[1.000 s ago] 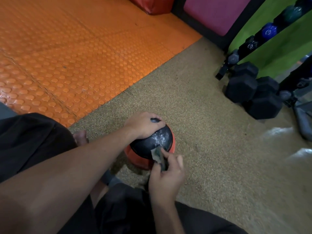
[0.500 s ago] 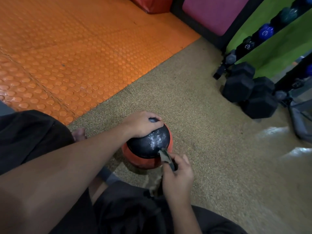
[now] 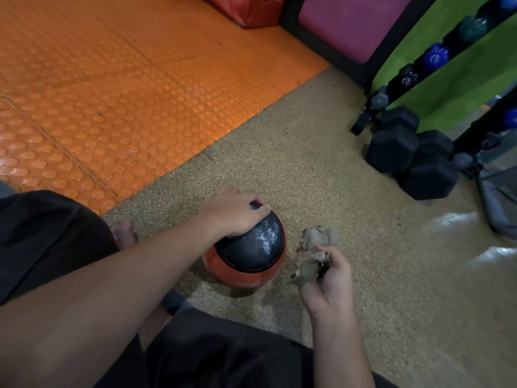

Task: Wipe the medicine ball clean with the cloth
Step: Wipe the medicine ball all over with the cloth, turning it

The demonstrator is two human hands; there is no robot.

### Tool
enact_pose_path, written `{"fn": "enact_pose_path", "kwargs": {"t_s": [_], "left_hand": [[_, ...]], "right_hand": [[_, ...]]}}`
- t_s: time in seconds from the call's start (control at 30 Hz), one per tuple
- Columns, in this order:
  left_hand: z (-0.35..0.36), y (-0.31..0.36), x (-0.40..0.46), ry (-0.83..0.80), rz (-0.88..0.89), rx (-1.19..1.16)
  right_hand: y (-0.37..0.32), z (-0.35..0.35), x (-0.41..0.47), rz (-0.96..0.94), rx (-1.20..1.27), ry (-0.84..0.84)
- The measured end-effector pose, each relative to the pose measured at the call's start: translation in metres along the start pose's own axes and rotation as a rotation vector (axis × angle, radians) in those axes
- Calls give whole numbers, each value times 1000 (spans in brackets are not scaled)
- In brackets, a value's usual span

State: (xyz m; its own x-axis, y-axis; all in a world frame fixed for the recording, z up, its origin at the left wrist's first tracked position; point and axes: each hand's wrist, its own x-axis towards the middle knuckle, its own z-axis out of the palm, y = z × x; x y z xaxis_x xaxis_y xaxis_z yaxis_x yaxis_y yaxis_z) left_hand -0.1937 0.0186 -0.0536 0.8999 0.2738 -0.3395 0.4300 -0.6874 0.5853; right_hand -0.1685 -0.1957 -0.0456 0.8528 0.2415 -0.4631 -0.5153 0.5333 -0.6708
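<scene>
A black and orange medicine ball (image 3: 253, 254) sits on the speckled tan floor in front of my knees. My left hand (image 3: 236, 212) rests on its top far side, fingers curled over the black panel and holding it still. Just right of the ball, my right hand (image 3: 328, 275) grips a crumpled grey-brown cloth (image 3: 313, 252). The cloth is bunched up and held off the ball, a small gap apart from it.
Black hex dumbbells (image 3: 409, 154) lie on the floor at the right below a rack (image 3: 419, 71) with coloured weights. An orange studded mat (image 3: 112, 93) covers the floor at the left and far side. My dark-clothed legs fill the bottom of the view.
My right hand has pulled the cloth off the ball's near side and moved right, with the cloth now bunched up in it. My left hand stays on the ball.
</scene>
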Motion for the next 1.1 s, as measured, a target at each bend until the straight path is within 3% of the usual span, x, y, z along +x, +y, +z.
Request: {"fn": "enact_pose_path", "kwargs": {"t_s": [0.1, 0.2, 0.27, 0.37, 0.47, 0.57, 0.67, 0.83, 0.9, 0.97, 1.1], "left_hand": [[-3, 4, 2, -45, -43, 110], [5, 3, 8, 36, 29, 137], [13, 2, 13, 93, 131, 50], [18, 2, 15, 135, 126, -41], [20, -2, 16, 180, 95, -126], [18, -11, 17, 197, 100, -160], [18, -14, 13, 190, 121, -168], [21, -6, 2, 208, 136, -78], [22, -5, 1, 217, 131, -83], [20, -6, 5, 224, 121, -121], [19, -13, 13, 192, 119, -158]], "right_hand": [[-7, -1, -3, -9, 59, 93], [4, -2, 9, -76, -47, 149], [15, -1, 14, -226, -323, 169], [34, 3, 8, -473, -915, 153], [57, -2, -20, -666, -1174, 107], [83, -12, -45, -811, -1257, 57], [80, -8, -37, -882, -1195, 118], [47, 13, 15, -772, -1262, 298], [55, 13, 9, -843, -1285, 330], [78, 7, -20, -944, -1277, 252], [94, -7, -48, -908, -1253, 92]]}}
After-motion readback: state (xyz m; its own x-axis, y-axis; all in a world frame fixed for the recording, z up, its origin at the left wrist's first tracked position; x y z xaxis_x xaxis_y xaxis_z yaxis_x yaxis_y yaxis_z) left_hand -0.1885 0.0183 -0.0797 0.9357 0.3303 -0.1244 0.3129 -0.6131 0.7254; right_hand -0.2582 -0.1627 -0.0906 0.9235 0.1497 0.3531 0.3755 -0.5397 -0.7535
